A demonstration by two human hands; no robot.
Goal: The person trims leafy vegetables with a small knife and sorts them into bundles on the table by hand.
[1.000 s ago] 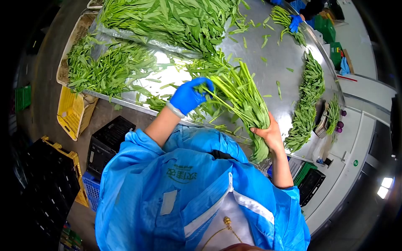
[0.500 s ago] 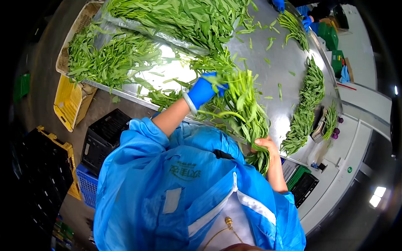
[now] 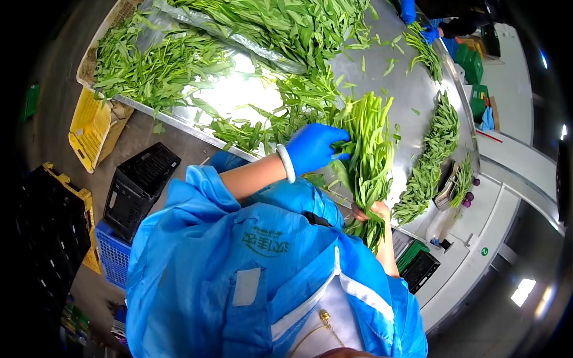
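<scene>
A bunch of water spinach (image 3: 373, 158) stands stems-up in front of my jacket, its cut stems pointing away from me. My right hand (image 3: 373, 212), bare, is wrapped around the leafy lower end. From the left, my left hand (image 3: 313, 148) in a blue glove reaches to the side of the bunch. Its fingers are bent against the leaves and stems there, with the tips partly hidden. Loose water spinach (image 3: 304, 95) lies on the metal table (image 3: 352, 71) just beyond the left hand.
A large heap of greens (image 3: 268, 27) and a plastic sheet (image 3: 239, 37) cover the back left. A row of bunches (image 3: 433, 158) lines the right side. At the top right, a co-worker's gloved hand (image 3: 430, 34) touches another bunch. Yellow (image 3: 92, 128) and black crates (image 3: 140, 188) stand left.
My left hand has come down from the stem ends to the bunch's side. The bunch is more upright, still in my right hand. The whole view has shifted slightly.
</scene>
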